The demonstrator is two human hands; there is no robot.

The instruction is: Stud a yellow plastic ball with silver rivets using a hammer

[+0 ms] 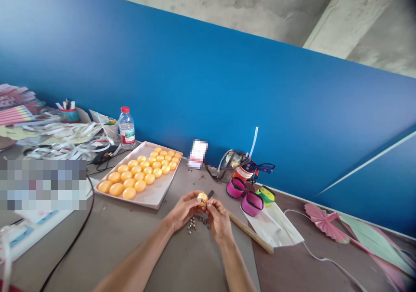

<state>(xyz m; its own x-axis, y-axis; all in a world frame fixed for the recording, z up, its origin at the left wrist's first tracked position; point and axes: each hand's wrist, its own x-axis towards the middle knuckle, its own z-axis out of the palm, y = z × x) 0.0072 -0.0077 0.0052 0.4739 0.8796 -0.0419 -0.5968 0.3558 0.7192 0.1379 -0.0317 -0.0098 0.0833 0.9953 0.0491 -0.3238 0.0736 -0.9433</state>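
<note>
My left hand (186, 208) grips a small orange ball (202, 198) between thumb and fingers. It looks like a table tennis ball, with small shiny and dark bits on its near face. My right hand (218, 217) is pinched closed against the ball's right side; whatever its fingertips hold is too small to make out. Under the hands lie a little pile of shiny metal beads (191, 225) and some dark small pieces (205, 221). To the left, a shallow white box (155, 196) holds several rows of similar orange balls (129, 193).
A wooden stick (251, 232) lies right of my hands. Beyond it are magenta bands (252, 203), a yellow-green band (266, 195) and white paper (286, 231). A bottle (127, 129) stands behind the box. White strips and a black cable (76, 235) spread leftward; a blue partition (208, 79) closes the back.
</note>
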